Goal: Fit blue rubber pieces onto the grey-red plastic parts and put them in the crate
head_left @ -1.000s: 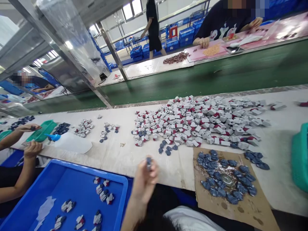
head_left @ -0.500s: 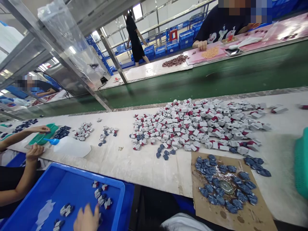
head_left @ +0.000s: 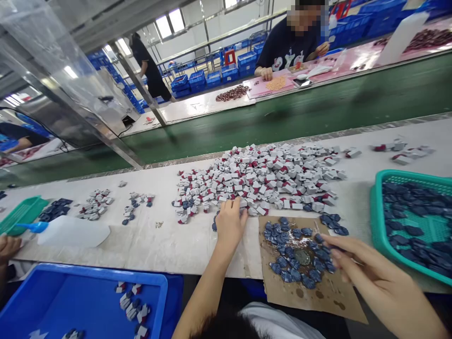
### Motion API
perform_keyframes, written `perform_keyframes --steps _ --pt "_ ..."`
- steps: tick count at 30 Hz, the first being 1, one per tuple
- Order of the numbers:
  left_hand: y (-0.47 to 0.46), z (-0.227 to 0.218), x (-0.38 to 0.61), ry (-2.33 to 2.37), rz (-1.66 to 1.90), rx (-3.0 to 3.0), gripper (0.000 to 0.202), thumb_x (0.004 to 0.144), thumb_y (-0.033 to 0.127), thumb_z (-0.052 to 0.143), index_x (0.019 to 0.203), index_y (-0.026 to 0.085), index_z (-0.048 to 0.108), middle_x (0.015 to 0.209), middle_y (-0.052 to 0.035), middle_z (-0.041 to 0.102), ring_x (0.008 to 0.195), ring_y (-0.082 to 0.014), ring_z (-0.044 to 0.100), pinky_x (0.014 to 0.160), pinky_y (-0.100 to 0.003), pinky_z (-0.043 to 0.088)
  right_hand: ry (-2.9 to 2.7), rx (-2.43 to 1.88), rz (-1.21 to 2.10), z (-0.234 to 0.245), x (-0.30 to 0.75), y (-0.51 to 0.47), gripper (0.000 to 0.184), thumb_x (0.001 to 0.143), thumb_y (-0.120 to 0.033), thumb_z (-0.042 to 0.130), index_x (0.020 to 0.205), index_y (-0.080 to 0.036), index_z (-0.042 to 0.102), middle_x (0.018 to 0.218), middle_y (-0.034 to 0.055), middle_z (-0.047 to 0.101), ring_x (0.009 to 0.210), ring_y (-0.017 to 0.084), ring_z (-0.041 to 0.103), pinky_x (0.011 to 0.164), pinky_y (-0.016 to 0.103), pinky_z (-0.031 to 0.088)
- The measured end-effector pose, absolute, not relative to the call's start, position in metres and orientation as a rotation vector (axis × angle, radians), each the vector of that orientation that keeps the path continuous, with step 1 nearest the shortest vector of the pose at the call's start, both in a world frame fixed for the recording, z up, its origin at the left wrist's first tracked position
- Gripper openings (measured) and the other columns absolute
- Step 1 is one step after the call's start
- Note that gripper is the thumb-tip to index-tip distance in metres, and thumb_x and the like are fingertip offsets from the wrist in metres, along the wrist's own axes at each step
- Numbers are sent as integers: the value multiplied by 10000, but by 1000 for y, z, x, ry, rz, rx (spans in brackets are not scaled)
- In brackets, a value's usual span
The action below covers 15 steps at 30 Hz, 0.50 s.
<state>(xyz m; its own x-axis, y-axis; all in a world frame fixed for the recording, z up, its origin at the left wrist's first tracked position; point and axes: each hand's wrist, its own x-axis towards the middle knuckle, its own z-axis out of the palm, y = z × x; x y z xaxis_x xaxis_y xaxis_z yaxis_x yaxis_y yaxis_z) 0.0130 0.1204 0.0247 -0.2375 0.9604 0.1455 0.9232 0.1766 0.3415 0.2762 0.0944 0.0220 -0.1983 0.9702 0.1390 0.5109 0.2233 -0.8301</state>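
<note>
Our L hand (head_left: 229, 223) is palm-down at near edge of grey-and-maroon block pile (head_left: 271, 176), fingers bent; tips hidden, can't tell if gripping. Our R hand (head_left: 374, 270): thumb & index close together, index tip by one dk-blue faceted pc (head_left: 318, 238) above R part of cardboard sheet (head_left: 303, 301); can't tell if pinched or just touched. Other dk-blue pcs (head_left: 277, 233) lie around a wet round patch on the sheet. To our R, teal basket (head_left: 376, 221) w/ many more. To our L, blue tray (head_left: 70, 301) w/ grey/maroon/blue clusters; white squeeze bottle (head_left: 76, 231) on its side, on worktable (head_left: 190, 245). Across green belt (head_left: 212, 127), co-worker (head_left: 282, 47) at pink sheet.
</note>
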Motion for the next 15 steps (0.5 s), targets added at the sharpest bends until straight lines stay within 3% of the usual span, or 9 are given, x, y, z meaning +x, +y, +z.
perform_keyframes --steps 3,7,12,15 --pt "122 28 13 2319 587 1825 248 886 226 556 1122 173 609 978 -105 634 1009 -291 562 701 -334 471 -1756 -1389 1061 21 267 89 406 902 -552 522 1120 -231 641 1008 63 650 759 175 641 625 234 551" --pt "127 31 19 2266 696 1734 186 857 214 590 1035 165 615 940 -119 606 987 -320 557 690 -353 452 -1641 -1422 1128 18 257 89 418 833 -577 612 1018 -202 618 735 17 613 656 161 608 595 226 529" --pt "121 30 14 2031 1023 1556 191 795 120 563 966 204 565 1018 -57 555 805 -173 591 681 -286 474 -1671 -1353 1156 20 251 91 390 845 -560 598 1031 -228 685 802 32 646 657 149 621 567 204 535" --pt "107 34 9 1850 1217 1353 202 797 164 567 990 204 521 1069 -64 532 851 -148 593 675 -242 515 -1640 -1353 1290 18 252 89 419 836 -571 603 1046 -211 648 767 44 645 670 175 648 516 204 536"
